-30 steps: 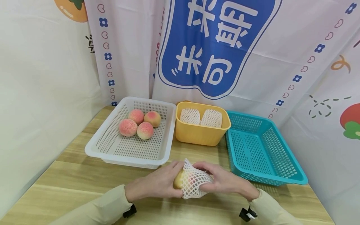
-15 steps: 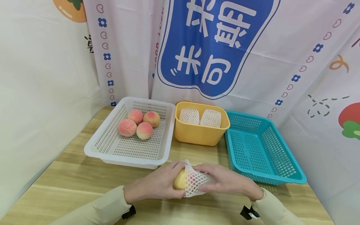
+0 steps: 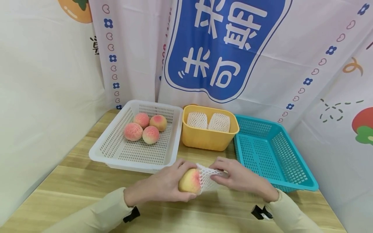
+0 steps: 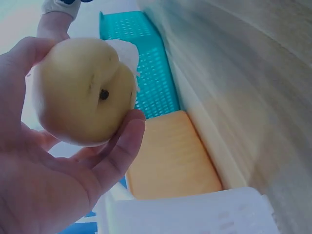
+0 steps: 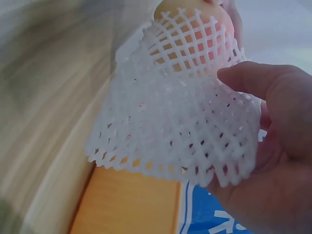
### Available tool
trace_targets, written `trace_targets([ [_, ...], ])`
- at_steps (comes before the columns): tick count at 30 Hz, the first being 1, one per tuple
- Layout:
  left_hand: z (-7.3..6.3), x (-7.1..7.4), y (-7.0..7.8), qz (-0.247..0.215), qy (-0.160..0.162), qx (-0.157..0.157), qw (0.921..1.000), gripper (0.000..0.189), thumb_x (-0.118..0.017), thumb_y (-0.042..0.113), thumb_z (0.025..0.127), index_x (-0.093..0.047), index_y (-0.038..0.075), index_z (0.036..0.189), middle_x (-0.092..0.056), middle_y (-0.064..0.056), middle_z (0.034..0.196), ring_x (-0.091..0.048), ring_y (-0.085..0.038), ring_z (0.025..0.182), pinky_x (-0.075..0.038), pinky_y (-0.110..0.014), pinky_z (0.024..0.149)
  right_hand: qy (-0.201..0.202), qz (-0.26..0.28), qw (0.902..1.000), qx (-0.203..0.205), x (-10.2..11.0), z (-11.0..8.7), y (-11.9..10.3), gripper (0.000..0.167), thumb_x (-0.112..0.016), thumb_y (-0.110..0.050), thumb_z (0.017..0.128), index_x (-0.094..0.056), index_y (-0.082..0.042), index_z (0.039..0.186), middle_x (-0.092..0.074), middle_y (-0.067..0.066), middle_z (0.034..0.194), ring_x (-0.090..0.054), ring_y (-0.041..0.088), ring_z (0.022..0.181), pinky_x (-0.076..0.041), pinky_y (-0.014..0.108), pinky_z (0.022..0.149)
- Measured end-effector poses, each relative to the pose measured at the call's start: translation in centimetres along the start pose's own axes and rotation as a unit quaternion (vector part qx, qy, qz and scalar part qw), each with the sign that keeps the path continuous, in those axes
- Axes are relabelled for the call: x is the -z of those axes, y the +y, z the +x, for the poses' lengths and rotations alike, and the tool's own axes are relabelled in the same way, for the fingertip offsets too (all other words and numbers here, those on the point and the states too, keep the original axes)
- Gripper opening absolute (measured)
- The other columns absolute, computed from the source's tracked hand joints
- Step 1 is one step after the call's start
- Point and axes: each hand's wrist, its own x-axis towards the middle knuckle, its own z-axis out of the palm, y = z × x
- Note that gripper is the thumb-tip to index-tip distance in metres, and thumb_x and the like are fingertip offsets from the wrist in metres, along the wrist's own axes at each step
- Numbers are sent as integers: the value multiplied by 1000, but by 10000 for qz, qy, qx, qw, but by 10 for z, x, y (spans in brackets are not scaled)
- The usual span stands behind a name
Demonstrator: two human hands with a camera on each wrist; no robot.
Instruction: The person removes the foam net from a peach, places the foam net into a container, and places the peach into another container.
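Note:
My left hand (image 3: 158, 186) grips a yellow and pink peach (image 3: 188, 182) over the table, its fingers and thumb curled round the fruit. The peach's stem end, with a dark spot, faces the left wrist camera. A white foam net sleeve (image 3: 207, 177) covers only the right end of the peach. My right hand (image 3: 242, 178) pinches that sleeve at its right part. Seen from the right wrist, the sleeve (image 5: 170, 117) flares wide and hangs loose beyond the fruit, with the right thumb (image 5: 248, 78) against its side.
Behind my left hand stands a white basket (image 3: 140, 155) with several peaches (image 3: 151, 135). A yellow bin (image 3: 204, 139) in the middle holds two white foam nets (image 3: 219, 122). A teal basket (image 3: 259, 149) is at the right. A printed cloth (image 3: 262, 81) hangs behind.
My right hand has moved right and slightly up, drawing the foam net with it. More of the peach is bare now. My left hand keeps its grip on the peach.

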Motion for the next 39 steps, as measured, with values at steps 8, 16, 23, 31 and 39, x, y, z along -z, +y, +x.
trace_targets([
  [8, 2, 16, 6, -386, 180, -127, 9990, 73, -76, 55, 77, -48, 20, 135, -55, 7, 124, -57, -6, 102, -52, -21, 79, 226, -85, 9997, 96, 24, 8, -5, 10, -65, -27, 95, -67, -23, 103, -65, -14, 90, -55, 0, 76, -51, 20, 66],
  [16, 6, 41, 10, -652, 463, 42, 9968, 72, -79, 49, 78, -46, 17, 133, -57, 9, 118, -58, -4, 97, -53, -24, 82, 834, -27, 9965, 5, 44, 22, 0, 16, -68, -24, 93, -67, -21, 109, -66, -11, 91, -54, 3, 75, -50, 21, 66],
  [23, 13, 69, 9, 44, 634, 203, 9978, 76, -76, 51, 79, -43, 23, 141, -52, -2, 122, -57, -13, 97, -54, -27, 75, 1157, -17, 9924, -415, 59, 44, 6, 12, -68, -25, 93, -71, -18, 103, -65, -7, 84, -51, 9, 70, -44, 22, 62],
  [31, 25, 100, -7, 417, 969, 467, 9933, 70, -79, 53, 76, -54, 17, 131, -61, 2, 116, -60, -13, 96, -54, -32, 79, 1454, 48, 9862, -794, 71, 71, 15, 13, -65, -26, 94, -67, -14, 97, -52, 0, 76, -49, 17, 70, -39, 26, 61],
  [39, 29, 116, -27, 397, 995, 723, 9916, 70, -77, 52, 78, -54, 13, 130, -63, 0, 114, -60, -16, 96, -53, -34, 80, 1938, 590, 9706, -1296, 77, 89, 39, 25, -64, -32, 95, -68, -10, 105, -61, 7, 82, -52, 21, 71, -42, 24, 59],
])
